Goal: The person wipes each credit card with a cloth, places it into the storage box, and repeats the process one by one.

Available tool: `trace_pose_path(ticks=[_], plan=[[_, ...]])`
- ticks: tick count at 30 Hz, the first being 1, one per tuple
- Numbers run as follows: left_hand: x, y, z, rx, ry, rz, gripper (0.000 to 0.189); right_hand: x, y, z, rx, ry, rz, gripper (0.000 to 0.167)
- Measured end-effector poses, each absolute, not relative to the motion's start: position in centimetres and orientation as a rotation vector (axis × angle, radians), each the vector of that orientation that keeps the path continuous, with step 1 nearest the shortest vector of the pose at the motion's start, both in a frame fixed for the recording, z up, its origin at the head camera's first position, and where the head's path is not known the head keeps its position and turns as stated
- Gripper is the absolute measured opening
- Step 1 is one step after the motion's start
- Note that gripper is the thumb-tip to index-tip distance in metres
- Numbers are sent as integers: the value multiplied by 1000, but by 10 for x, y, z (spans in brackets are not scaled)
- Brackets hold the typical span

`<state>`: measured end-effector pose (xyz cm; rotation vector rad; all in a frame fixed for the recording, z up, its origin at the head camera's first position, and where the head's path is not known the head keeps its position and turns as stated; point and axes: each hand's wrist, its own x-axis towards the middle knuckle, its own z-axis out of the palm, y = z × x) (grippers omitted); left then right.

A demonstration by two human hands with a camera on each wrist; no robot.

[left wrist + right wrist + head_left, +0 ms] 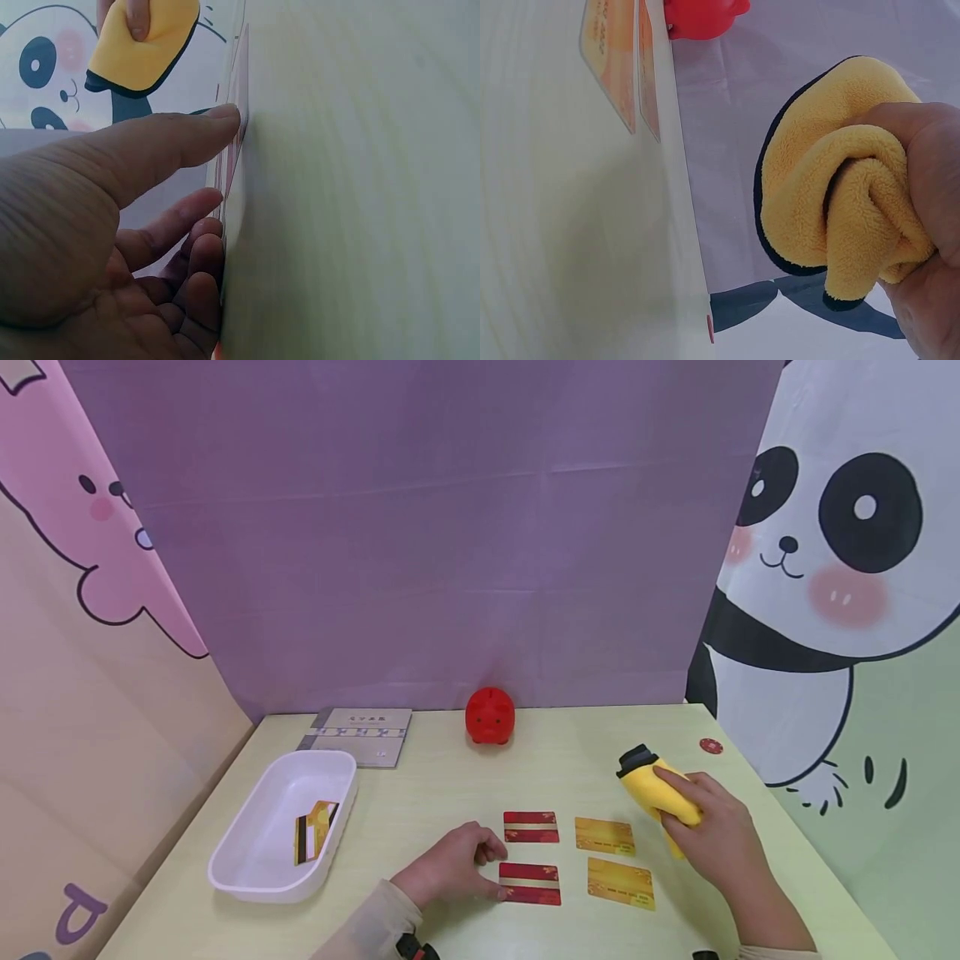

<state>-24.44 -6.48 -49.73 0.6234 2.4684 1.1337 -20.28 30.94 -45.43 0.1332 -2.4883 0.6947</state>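
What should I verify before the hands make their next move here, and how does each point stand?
1. Right hand grips the yellow cloth: ok.
2. Cloth held off the table: ok, the right wrist view shows a gap.
3. Left hand at the lower red card: ok, its thumb is at the left edge.
4. Thumb pressing firmly enough to steady that card: cannot tell.
5. Lower red card apart from the upper red card and both gold cards: ok.
6. White tray free of cards: not ok, some lie in it.
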Motion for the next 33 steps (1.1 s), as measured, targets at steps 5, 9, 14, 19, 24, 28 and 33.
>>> trace_pose_path(ticks=[5,9,14,19,24,28,33], plan=[[-243,-64,-497,607,2475,1115,37,-203,309,-455,148,-2485,695,66],[-243,-64,-497,617,2480,1113,38,-204,309,-456,148,-2491,698,66],[-242,-64,-497,646,2480,1116,41,-204,309,-456,139,-2498,698,67],[-244,-64,-500,687,2516,1075,41,-203,309,-456,143,-2493,696,67],[-245,-64,-503,699,2537,1047,37,-204,310,-455,150,-2482,692,67],[-245,-63,-502,675,2534,1043,36,-204,310,-455,148,-2484,692,67],[-243,-62,-500,638,2537,1039,39,-203,310,-455,139,-2493,698,67]])
